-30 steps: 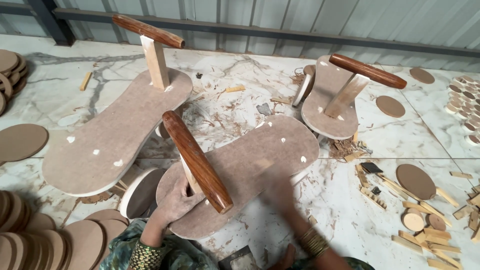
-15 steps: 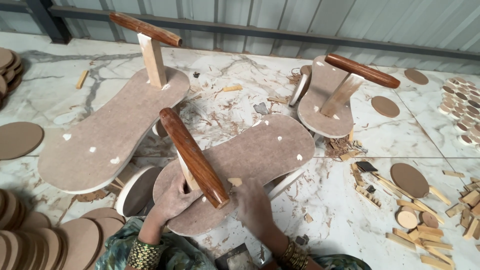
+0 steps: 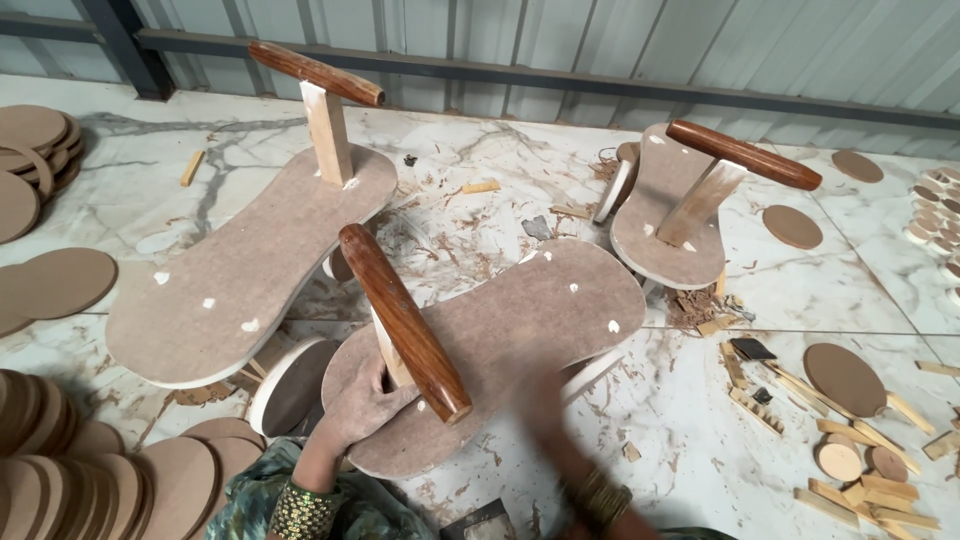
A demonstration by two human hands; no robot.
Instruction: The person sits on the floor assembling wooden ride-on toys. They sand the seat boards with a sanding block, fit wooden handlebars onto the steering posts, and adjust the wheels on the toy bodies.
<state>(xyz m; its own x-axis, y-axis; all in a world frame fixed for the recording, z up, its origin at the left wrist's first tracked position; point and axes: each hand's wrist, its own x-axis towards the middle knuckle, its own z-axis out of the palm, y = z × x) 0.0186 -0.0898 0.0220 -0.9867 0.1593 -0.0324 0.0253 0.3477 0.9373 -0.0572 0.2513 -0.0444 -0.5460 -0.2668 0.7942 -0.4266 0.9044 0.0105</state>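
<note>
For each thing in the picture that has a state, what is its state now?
Near ride-on board: upright on the floor, handle fitted.
Dark handle: mounted on its post, tilted.
Left hand: resting flat on the near board by the post.
Right hand: blurred, over the board's edge; grip unclear.
Left board: upright, handle fitted.
Far right board: leaning, handle fitted.

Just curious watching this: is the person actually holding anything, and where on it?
The left hand presses on the near end of the peanut-shaped board, beside the handle's post. The right hand is blurred; no grip shows.
</note>
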